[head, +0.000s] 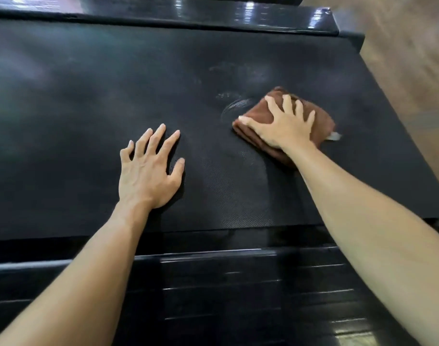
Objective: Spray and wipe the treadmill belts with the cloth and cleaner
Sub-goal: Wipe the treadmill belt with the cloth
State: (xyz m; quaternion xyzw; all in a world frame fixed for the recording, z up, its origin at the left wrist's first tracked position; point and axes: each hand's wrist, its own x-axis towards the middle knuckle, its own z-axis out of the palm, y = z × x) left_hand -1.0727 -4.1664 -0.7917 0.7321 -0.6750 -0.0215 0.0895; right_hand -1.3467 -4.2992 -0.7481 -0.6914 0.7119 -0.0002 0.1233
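Nearest me, my left hand (148, 171) braces flat, fingers spread, empty, on the black textured treadmill belt (88, 96), while my right hand (284, 123), fingers straight, presses the folded brown cloth (323, 121) beside wet streaks (234, 106), so I judge wiping partway, most belt left.

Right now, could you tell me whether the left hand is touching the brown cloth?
Apart. The head view shows the left hand flat on the treadmill belt, with bare belt between it and the brown cloth under the right hand.
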